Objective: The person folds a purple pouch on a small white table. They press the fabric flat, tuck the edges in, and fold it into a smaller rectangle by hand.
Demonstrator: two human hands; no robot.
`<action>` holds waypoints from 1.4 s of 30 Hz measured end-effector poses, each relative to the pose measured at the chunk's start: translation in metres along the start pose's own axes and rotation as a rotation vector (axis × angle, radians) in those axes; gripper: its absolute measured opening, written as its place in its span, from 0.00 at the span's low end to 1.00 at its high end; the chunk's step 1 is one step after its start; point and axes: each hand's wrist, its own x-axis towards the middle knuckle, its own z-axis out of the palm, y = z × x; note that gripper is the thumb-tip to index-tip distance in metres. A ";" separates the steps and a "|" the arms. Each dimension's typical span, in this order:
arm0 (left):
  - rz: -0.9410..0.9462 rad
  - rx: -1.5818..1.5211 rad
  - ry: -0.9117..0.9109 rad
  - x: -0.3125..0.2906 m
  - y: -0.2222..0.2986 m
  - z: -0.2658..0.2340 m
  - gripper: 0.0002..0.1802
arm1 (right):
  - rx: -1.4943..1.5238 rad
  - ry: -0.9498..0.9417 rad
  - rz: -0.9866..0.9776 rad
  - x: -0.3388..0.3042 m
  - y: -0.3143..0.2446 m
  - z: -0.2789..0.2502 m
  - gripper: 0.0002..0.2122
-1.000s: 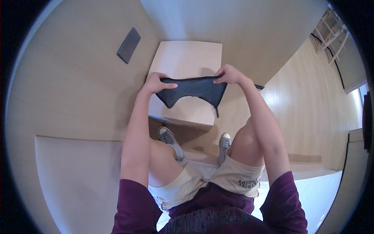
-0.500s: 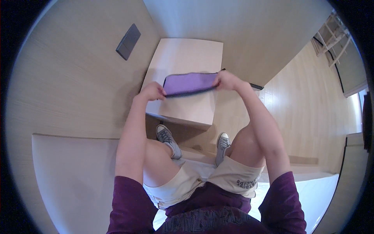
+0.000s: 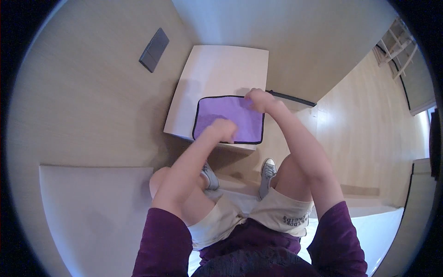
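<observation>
A purple cloth (image 3: pixel 219 105) with a black border lies spread over the near part of a pale wooden box (image 3: pixel 226 67). Its near edge reaches the front of the box, and its right part extends past the side. My left hand (image 3: pixel 224 129) is over the cloth's near half, fingers bent down and smeared by motion. Whether it grips the fabric cannot be made out. At the far edge, close to the right corner, my right hand (image 3: pixel 259 99) has its fingers closed on the cloth, covering part of the border.
A dark switch plate (image 3: pixel 154 50) is on the wooden wall at left. My grey shoes (image 3: pixel 267 171) stand near the box's front. A wooden panel (image 3: pixel 295 51) rises behind it, with a dark strip (image 3: pixel 293 98) at its base. A pale wooden rack (image 3: pixel 397 48) stands far right.
The purple cloth, a narrow strip held up between both hands before, now lies open over the box. My left hand has moved right and nearer; my right hand has shifted slightly left.
</observation>
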 end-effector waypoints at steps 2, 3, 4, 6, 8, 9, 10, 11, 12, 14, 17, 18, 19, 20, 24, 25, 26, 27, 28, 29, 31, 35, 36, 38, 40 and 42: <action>0.064 -0.026 0.043 0.001 0.014 0.012 0.08 | 0.012 -0.047 -0.029 0.008 -0.014 0.002 0.20; 0.040 0.107 -0.020 0.003 0.026 0.010 0.08 | 0.026 -0.053 -0.036 0.010 -0.018 0.001 0.21; 0.013 0.241 -0.083 0.003 0.035 0.007 0.08 | 0.042 -0.060 -0.047 0.013 -0.022 0.002 0.23; -0.009 0.239 -0.136 0.004 0.046 -0.003 0.10 | 0.064 -0.035 -0.069 0.016 -0.026 0.004 0.25; -0.032 0.247 -0.182 0.001 0.049 -0.005 0.12 | 0.082 0.000 -0.090 0.018 -0.030 0.005 0.27; -0.046 0.209 -0.072 -0.003 0.048 0.001 0.13 | 0.142 0.017 -0.100 0.021 -0.034 0.008 0.29; -0.059 0.170 0.038 -0.006 0.047 0.006 0.15 | 0.202 0.034 -0.110 0.024 -0.036 0.009 0.30; -0.062 0.177 0.036 -0.007 0.046 0.010 0.15 | 0.207 0.040 -0.112 0.027 -0.039 0.010 0.30; -0.095 0.186 0.052 -0.009 0.050 0.013 0.14 | 0.207 0.034 -0.091 0.029 -0.041 0.014 0.30; -0.127 0.200 0.062 -0.009 0.057 0.019 0.12 | 0.214 0.029 -0.068 0.034 -0.043 0.018 0.30; -0.096 0.222 0.049 -0.009 0.070 0.024 0.15 | 0.133 -0.060 0.000 0.038 -0.044 0.015 0.29; -0.069 0.255 0.046 -0.006 0.071 0.025 0.14 | 0.150 -0.084 -0.005 0.042 -0.042 0.015 0.25; -0.042 0.289 0.043 -0.004 0.072 0.026 0.14 | 0.167 -0.108 -0.009 0.044 -0.039 0.016 0.21; -0.039 0.286 0.047 -0.003 0.069 0.027 0.14 | 0.163 -0.110 -0.006 0.045 -0.037 0.018 0.21; -0.018 0.154 -0.076 -0.019 0.046 -0.004 0.11 | 0.195 0.008 0.001 0.040 -0.038 0.007 0.15; -0.050 0.122 -0.075 -0.019 0.040 -0.012 0.11 | 0.259 0.063 0.025 0.040 -0.028 0.003 0.14; -0.082 0.079 0.054 -0.020 0.031 -0.017 0.11 | 0.254 0.065 0.027 0.040 -0.018 -0.002 0.14; -0.109 0.038 0.187 -0.017 0.022 -0.024 0.11 | 0.276 0.175 0.038 0.043 0.000 -0.006 0.15; -0.077 -0.077 0.293 -0.018 0.006 -0.030 0.11 | 0.301 0.283 0.041 0.043 0.010 -0.011 0.16; -0.042 -0.192 0.400 -0.020 -0.011 -0.037 0.11 | 0.295 0.289 0.042 0.041 0.020 -0.017 0.16; -0.070 -0.335 0.535 -0.035 -0.041 -0.049 0.07 | 0.701 0.311 0.341 0.031 0.031 -0.035 0.16; -0.201 -0.930 0.562 -0.055 -0.073 -0.081 0.08 | 1.216 0.354 0.481 0.009 0.047 -0.060 0.15; -0.217 -1.098 0.658 -0.058 -0.081 -0.084 0.10 | 1.257 0.321 0.442 0.003 0.039 -0.064 0.13; -0.231 -1.081 0.760 -0.062 -0.090 -0.088 0.10 | 1.279 0.308 0.372 -0.008 0.022 -0.071 0.13; -0.288 -1.014 0.890 -0.058 -0.089 -0.097 0.15 | 1.223 0.332 0.258 -0.012 0.017 -0.077 0.14; -0.306 -0.994 0.943 -0.061 -0.079 -0.107 0.17 | 1.165 0.383 0.127 -0.014 0.012 -0.084 0.14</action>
